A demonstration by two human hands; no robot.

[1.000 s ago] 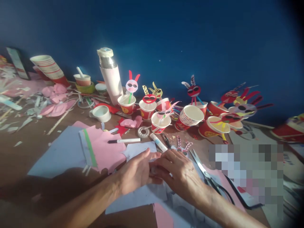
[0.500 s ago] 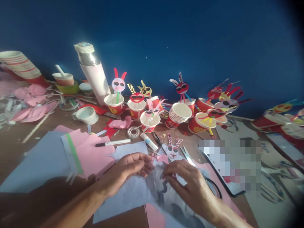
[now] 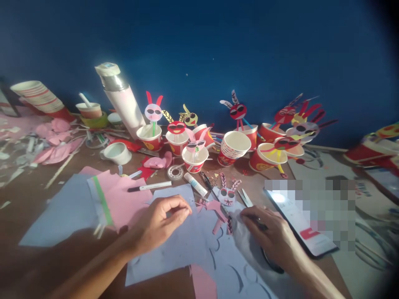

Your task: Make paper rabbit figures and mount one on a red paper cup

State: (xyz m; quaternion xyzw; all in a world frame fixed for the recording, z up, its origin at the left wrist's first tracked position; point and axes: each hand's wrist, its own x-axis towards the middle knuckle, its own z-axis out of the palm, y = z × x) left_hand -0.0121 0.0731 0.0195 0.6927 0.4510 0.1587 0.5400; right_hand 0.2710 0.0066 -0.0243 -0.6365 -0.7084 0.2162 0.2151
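Observation:
My left hand (image 3: pixel 163 222) hovers over the pale blue paper (image 3: pixel 170 249), its thumb and forefinger pressed together; anything between them is too small to tell. To the right, my right hand (image 3: pixel 269 232) is closed over the middle of the scissors (image 3: pixel 245 197), whose blades point away and whose dark handle shows below the palm. Between my hands lies a paper figure with a round lilac face (image 3: pixel 227 197), striped ears and a pink body (image 3: pixel 214 206). Curved dark outlines mark the white sheet (image 3: pixel 230 257) beneath.
Red paper cups (image 3: pixel 195 160) with paper characters line the back, beside a white flask (image 3: pixel 124 104). A glue stick (image 3: pixel 195 185), tape roll (image 3: pixel 175 172) and marker (image 3: pixel 149 186) lie ahead. Pink paper (image 3: pixel 124 195) is at left, a phone (image 3: pixel 314 236) at right.
My hands have moved apart, off the paper figure, uncovering its pink body. My right hand has moved right onto the scissors, and their handle has shifted. The view has turned slightly.

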